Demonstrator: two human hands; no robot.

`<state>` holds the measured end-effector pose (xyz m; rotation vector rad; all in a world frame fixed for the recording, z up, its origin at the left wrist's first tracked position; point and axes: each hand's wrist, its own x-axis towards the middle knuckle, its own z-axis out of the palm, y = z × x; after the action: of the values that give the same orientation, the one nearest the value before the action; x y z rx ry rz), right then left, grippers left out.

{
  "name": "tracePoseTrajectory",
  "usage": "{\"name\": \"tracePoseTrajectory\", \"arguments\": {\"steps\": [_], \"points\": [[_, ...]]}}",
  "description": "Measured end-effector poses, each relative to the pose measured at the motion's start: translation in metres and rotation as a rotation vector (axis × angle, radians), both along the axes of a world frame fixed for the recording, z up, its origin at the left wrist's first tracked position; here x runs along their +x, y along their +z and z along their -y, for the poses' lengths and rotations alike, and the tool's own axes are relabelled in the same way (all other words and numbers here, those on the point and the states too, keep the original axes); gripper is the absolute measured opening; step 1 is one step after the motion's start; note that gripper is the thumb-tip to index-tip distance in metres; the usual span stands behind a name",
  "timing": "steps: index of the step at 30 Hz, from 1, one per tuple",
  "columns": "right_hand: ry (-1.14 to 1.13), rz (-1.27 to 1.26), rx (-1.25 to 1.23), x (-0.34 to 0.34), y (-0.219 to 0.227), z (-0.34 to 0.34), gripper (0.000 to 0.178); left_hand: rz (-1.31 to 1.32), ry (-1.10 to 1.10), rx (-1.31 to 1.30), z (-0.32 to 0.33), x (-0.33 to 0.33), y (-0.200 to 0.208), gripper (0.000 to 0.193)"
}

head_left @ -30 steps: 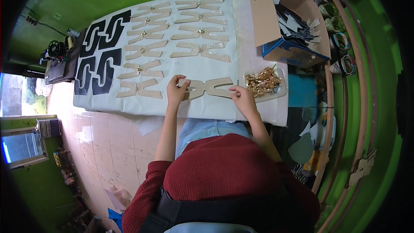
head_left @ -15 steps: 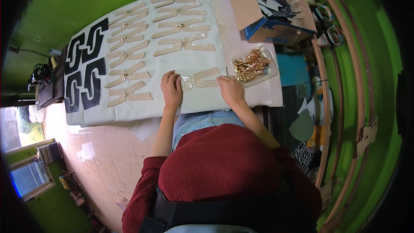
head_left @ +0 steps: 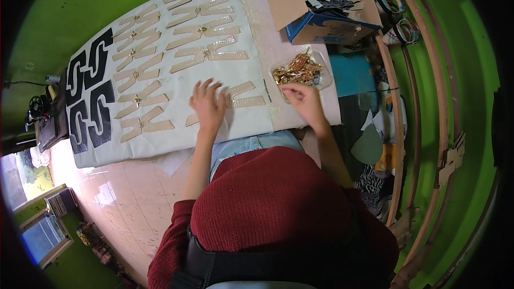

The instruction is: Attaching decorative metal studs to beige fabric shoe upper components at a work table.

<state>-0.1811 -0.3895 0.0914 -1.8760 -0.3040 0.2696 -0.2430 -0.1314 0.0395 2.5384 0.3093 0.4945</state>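
With the left hand spread, fingers apart, over the beige strap on the tabletop, and the right hand curled by the gold trims, its hold unclear, picking a trim seems underway, calling for a light pinch.

There are no words or numbers that can be read with certainty; on the outer side of the cardboard box, which is partly blue, there is some printing in blue and lighter tones, but it is too small and too blurred to be read; on the table cover, along the seam between its white and its pinkish part, there is a short dark mark, and I cannot tell if it is writing; the four black flat pieces have a curved form similar to a letter, cut in the shape itself.
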Motion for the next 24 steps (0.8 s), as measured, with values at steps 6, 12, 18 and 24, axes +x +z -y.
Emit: {"name": "tracePoseTrajectory", "arguments": {"steps": [6, 12, 18, 24], "points": [[-0.075, 0.145, -0.217, 0.051, 0.033, 0.025, 0.016, -0.036, -0.370, -0.090, 0.064, 0.028, 0.022, 0.025], [-0.032, 0.523, -0.635, 0.079, 0.012, 0.036, 0.041, -0.094, -0.376, -0.126, 0.099, 0.040, 0.025, 0.032], [-0.137, 0.363, -0.757, 0.084, -0.007, 0.020, 0.059, -0.153, -0.348, -0.119, 0.118, 0.043, 0.014, 0.037], [-0.140, 0.347, -0.649, 0.093, -0.014, 0.024, 0.043, -0.225, -0.316, -0.106, 0.123, 0.047, 0.016, 0.034]]}}
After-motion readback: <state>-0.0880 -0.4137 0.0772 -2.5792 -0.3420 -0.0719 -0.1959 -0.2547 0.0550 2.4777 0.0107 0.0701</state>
